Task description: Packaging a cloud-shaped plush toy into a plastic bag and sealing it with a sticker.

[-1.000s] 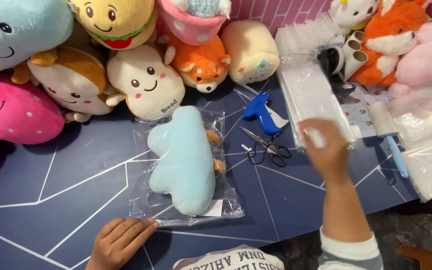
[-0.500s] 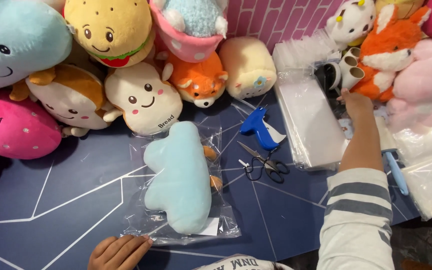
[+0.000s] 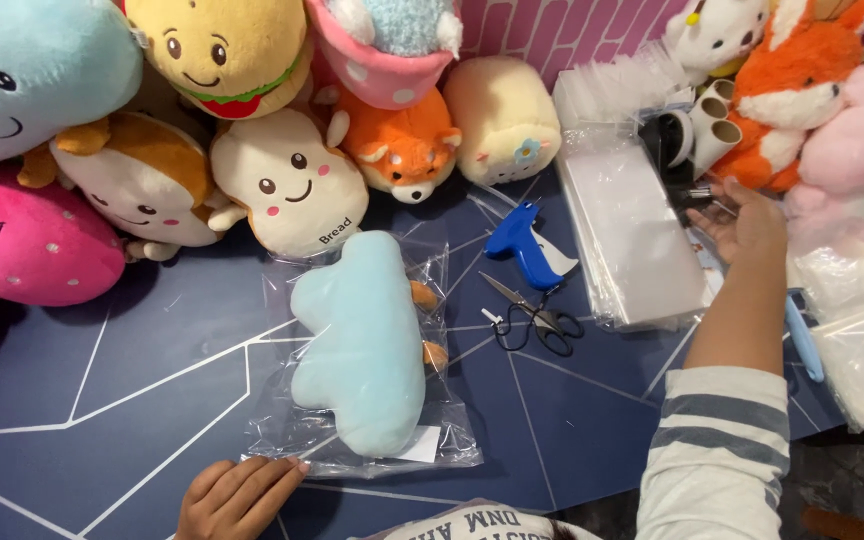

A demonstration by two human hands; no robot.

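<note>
The left hand [image 3: 237, 495] is lying flat, fingers pinning the clear bag [image 3: 352, 440] holding a blue plush [image 3: 362, 340]. The right hand [image 3: 752, 220], open, is reaching toward the black dispenser [image 3: 677, 150] just beyond.

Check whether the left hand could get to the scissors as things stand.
Probably yes. The left hand rests at the near edge of the bagged light-blue plush; the scissors lie uncovered on the blue table just beyond that bag, so it only needs to reach past it.

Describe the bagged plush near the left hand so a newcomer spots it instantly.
Start at the dark blue table with white lines, below the row of plush toys. Near its front edge, touching the left hand, lies a pale blue cloud-shaped plush. It alone is inside a clear plastic bag.
</note>
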